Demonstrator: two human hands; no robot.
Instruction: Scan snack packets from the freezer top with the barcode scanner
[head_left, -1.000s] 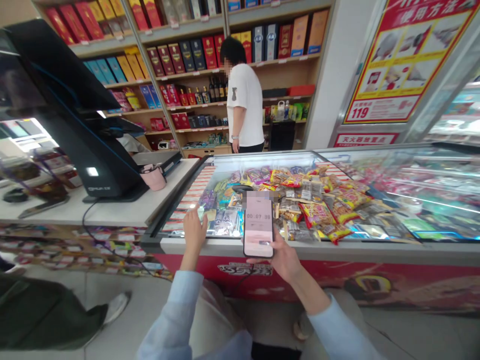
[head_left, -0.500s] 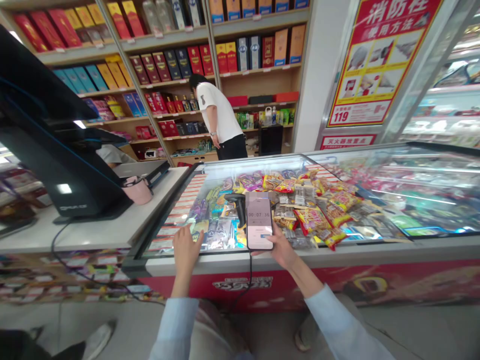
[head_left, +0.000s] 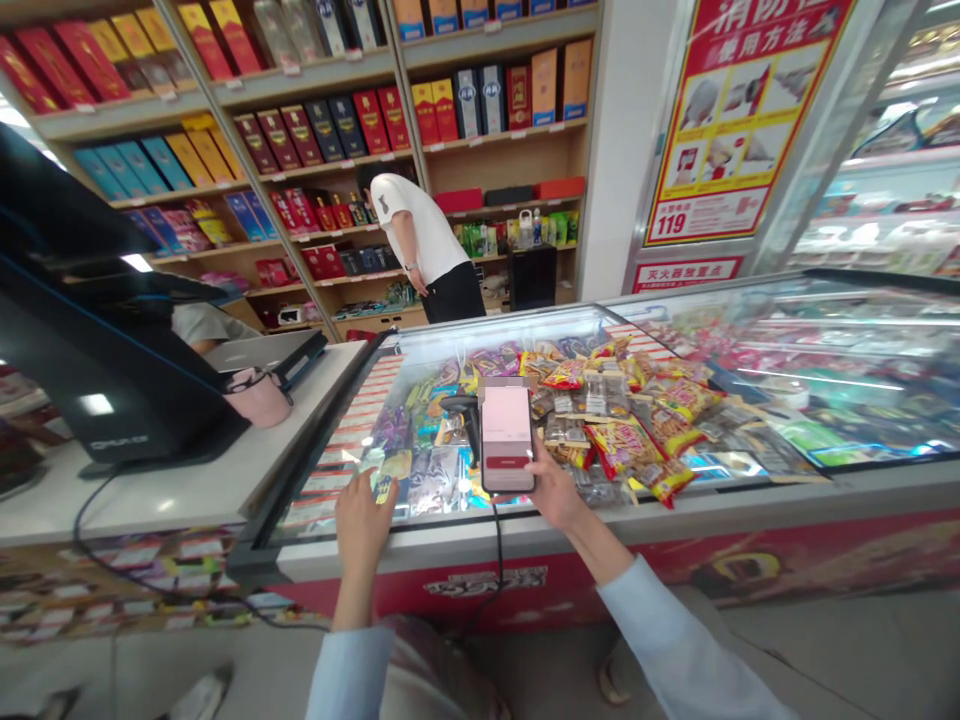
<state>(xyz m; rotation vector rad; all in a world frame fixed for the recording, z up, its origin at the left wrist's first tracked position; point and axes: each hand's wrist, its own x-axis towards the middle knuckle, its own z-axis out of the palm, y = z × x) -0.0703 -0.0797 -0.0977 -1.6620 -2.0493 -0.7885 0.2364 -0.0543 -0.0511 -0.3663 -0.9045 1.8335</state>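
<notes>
A smartphone (head_left: 507, 430) with a lit screen is in my right hand (head_left: 556, 490), held upright over the front part of the glass-topped freezer (head_left: 315, 562). My fingers are behind it and the thumb lies at its right edge. My left hand (head_left: 364, 518) rests at the freezer's front rim, fingers spread over the glass, holding nothing. Just behind the phone a black handheld barcode scanner (head_left: 470, 425) lies on the glass, partly hidden. Right of the phone is a spread of packaged snacks in red and yellow bags (head_left: 619, 446) and clear packs (head_left: 604, 393).
A counter (head_left: 187, 490) at left carries a black checkout terminal (head_left: 112, 360) and a pink cup (head_left: 259, 397). Behind the freezer a person in a white shirt (head_left: 424, 235) bends towards shelves of boxes (head_left: 322, 130). A black cable (head_left: 499, 560) hangs down the freezer's front.
The phone's screen has switched from a timer display to a pale page with a dark red bar. My view has shifted slightly; the left hand's fingers have lifted or shifted a little.
</notes>
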